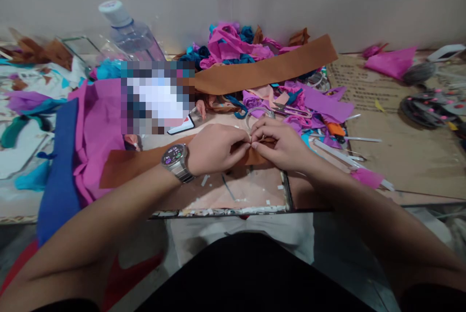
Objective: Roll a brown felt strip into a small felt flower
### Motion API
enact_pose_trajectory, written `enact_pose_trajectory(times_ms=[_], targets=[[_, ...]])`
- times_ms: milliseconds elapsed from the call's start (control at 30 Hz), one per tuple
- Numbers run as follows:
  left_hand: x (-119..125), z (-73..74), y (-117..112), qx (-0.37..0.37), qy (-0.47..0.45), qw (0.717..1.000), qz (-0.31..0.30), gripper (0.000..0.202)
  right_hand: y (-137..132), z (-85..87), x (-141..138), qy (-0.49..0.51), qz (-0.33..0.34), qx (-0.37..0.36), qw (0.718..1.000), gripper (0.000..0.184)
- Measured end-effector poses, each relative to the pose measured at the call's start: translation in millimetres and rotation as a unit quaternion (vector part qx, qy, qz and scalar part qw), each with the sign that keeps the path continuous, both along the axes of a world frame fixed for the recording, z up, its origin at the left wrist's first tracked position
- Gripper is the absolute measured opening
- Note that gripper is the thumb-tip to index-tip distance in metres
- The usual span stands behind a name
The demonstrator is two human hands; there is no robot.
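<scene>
The brown paper strip [138, 166] lies flat on the surface [400, 156], its right end taken up between the hands. The left hand [213, 149] and the right hand [282, 144] meet there, fingers [242, 146] clamped together on the strip's end. The thin paper could be torn if it is pulled apart or twisted too hard. The surface is littered with blue, magenta and purple scraps [233, 45]; a plain wall [327, 1] is seen behind.
</scene>
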State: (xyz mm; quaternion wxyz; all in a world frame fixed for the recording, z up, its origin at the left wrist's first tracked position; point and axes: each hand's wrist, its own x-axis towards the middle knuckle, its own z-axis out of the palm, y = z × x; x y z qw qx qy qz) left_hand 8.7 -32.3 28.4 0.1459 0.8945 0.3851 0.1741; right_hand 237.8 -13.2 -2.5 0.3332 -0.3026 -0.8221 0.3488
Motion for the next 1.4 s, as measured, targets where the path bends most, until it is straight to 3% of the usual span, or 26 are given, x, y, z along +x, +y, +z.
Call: enact_pose_trajectory(times_ms=[167,333,700,1133,1400], targets=[[-1.1,4.6,1.4,-0.043,-0.030,0.999,0.001,0.026,-0.3,0.1,-2.5,-0.003,0.008,-0.005,1.000,0.011],[-4.9,9.5,4.2,-0.040,-0.037,0.999,0.006,0.025,1.3,2.3,-1.8,0.010,0.011,-0.011,1.000,0.011],[-17.1,11.3,15.3,-0.093,-0.054,0.994,0.013,0.016,4.4,4.9,4.5,0.007,-0.026,-0.005,1.000,0.008],[-37.5,9.2,34.3,-0.073,-0.063,0.994,0.053,0.021,4.9,6.5,4.6,0.008,-0.037,-0.019,0.999,0.010],[-42.5,8.0,40.7,0.002,0.023,0.996,0.090,0.024,5.9,4.3,4.9,0.015,-0.046,-0.036,0.998,0.010]])
